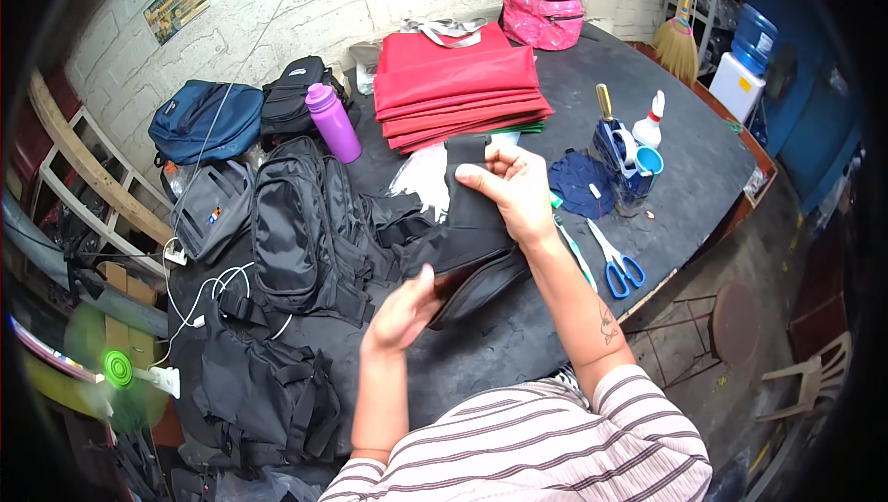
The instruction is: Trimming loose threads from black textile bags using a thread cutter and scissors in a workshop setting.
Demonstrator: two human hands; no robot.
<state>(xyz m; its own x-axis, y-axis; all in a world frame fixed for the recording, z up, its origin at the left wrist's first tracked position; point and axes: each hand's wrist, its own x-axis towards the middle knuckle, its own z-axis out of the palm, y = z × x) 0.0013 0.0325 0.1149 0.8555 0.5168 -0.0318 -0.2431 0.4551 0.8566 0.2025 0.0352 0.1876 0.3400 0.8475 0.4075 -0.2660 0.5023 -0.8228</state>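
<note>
The right hand (513, 192) pinches the top edge of a black bag piece (472, 234) above the table (684, 169); the left hand (407, 312) grips its lower end. Best kept taut, clear of the black backpacks (296, 234)

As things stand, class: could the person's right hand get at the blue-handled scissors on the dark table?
Probably yes, once freed. The right hand grips the black fabric bag piece, so it is occupied. The blue-handled scissors lie in the open on the dark table, just right of that forearm, nothing covering them.
</note>
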